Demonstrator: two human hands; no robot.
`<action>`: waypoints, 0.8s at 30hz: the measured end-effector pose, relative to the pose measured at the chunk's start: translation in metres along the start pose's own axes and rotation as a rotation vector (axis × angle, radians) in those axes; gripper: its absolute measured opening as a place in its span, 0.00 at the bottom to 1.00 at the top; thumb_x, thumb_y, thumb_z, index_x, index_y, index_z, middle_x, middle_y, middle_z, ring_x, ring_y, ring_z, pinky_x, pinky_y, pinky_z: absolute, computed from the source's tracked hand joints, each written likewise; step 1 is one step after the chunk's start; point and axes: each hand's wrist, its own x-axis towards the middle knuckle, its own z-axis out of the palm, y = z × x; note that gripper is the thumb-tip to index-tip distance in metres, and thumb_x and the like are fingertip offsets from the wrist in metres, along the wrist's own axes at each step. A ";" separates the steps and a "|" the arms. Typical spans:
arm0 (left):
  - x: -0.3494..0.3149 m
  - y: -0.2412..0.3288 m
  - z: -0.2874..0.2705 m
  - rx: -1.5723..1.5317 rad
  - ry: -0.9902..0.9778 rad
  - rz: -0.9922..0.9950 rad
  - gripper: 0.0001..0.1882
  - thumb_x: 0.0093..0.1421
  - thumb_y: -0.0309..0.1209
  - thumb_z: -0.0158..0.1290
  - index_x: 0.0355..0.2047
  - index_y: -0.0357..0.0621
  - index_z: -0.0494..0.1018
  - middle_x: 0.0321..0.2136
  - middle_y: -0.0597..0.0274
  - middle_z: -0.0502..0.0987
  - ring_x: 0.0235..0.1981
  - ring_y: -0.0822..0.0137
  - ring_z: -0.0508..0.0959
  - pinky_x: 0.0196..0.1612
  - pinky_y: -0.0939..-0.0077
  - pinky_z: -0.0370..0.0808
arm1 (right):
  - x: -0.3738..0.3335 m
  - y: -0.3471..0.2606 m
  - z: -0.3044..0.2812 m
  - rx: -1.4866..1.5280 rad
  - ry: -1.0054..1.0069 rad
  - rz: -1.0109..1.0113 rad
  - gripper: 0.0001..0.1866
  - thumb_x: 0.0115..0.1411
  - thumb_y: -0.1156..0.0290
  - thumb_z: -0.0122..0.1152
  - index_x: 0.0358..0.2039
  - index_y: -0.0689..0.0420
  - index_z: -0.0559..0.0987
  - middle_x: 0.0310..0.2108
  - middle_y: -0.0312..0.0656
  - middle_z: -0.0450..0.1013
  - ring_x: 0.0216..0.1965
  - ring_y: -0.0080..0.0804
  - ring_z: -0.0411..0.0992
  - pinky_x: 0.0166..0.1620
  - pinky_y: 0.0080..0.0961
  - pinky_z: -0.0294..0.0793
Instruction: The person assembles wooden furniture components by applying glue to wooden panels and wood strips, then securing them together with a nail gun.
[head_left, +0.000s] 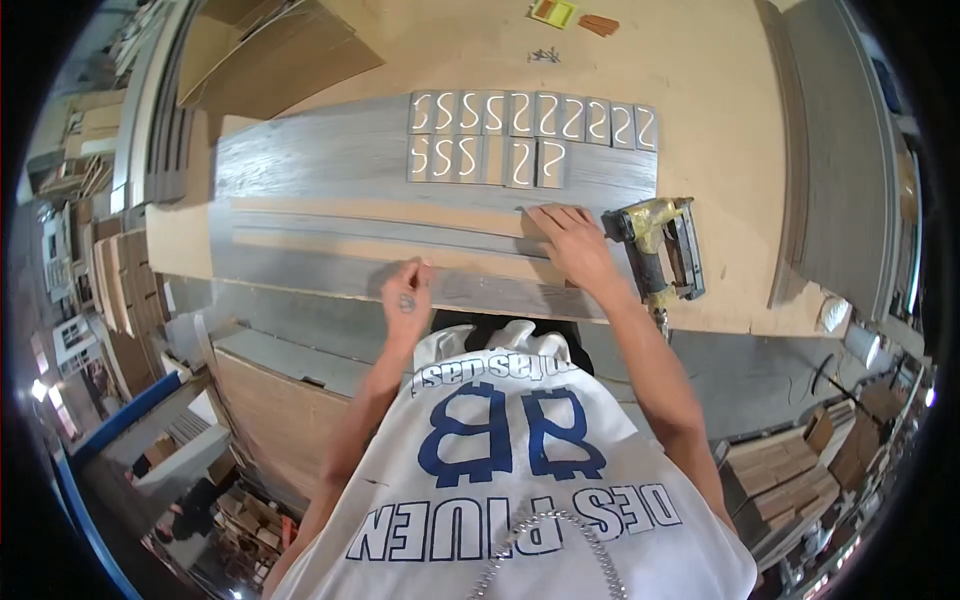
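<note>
My right hand [575, 245] lies with fingers stretched out over the right end of a long grey wood-grain strip [400, 232]. Closer to the table's front edge, my left hand [408, 295] is closed, fingertips pinched together above a grey board [485, 288]; whatever they may hold is hidden. Beyond both hands, small grey blocks [520, 113] with white glue squiggles sit in two rows on a wide grey panel [310, 150]. A tan gap breaks the nearer row. Just right of my right hand rests a yellow and black nail gun [655, 240], hose fitting toward me.
An open cardboard box [290, 60] stands at the far left. Stacked grey boards flank the table [715, 120] on the left and right [845, 150]. At the far side lie a yellow tray [552, 12], brown strips [598, 25] and loose dark fasteners [544, 56].
</note>
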 end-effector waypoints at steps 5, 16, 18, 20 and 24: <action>-0.044 0.069 0.026 -0.802 -0.065 -0.547 0.24 0.70 0.48 0.53 0.44 0.33 0.74 0.34 0.52 0.82 0.32 0.63 0.83 0.38 0.67 0.81 | 0.003 0.007 -0.022 0.153 -0.251 -0.065 0.27 0.57 0.74 0.66 0.58 0.58 0.75 0.54 0.49 0.74 0.53 0.49 0.73 0.57 0.41 0.72; -0.051 0.162 0.014 -1.340 -0.123 -0.289 0.23 0.69 0.43 0.56 0.51 0.33 0.72 0.41 0.50 0.81 0.41 0.61 0.82 0.48 0.62 0.80 | 0.001 -0.051 -0.102 0.958 -0.577 0.314 0.20 0.64 0.72 0.62 0.55 0.68 0.77 0.47 0.43 0.78 0.43 0.25 0.76 0.50 0.26 0.77; -0.052 0.169 0.007 -1.381 -0.146 -0.273 0.20 0.69 0.40 0.56 0.50 0.35 0.74 0.40 0.52 0.81 0.40 0.63 0.82 0.48 0.62 0.80 | 0.000 -0.073 -0.121 1.004 -0.582 0.298 0.19 0.66 0.73 0.60 0.55 0.69 0.77 0.43 0.42 0.78 0.40 0.24 0.76 0.46 0.25 0.77; -0.053 0.180 -0.002 -1.417 -0.171 -0.251 0.17 0.68 0.38 0.57 0.49 0.37 0.75 0.40 0.55 0.81 0.40 0.65 0.82 0.47 0.62 0.80 | 0.001 -0.088 -0.137 1.053 -0.581 0.279 0.18 0.68 0.73 0.57 0.54 0.69 0.77 0.38 0.42 0.79 0.37 0.23 0.76 0.42 0.23 0.77; -0.058 0.199 -0.022 -1.538 -0.155 -0.245 0.19 0.66 0.36 0.60 0.48 0.34 0.73 0.40 0.56 0.80 0.37 0.67 0.80 0.40 0.70 0.80 | -0.002 -0.113 -0.153 1.208 -0.564 0.400 0.17 0.70 0.73 0.52 0.54 0.70 0.76 0.32 0.44 0.79 0.30 0.26 0.77 0.35 0.25 0.80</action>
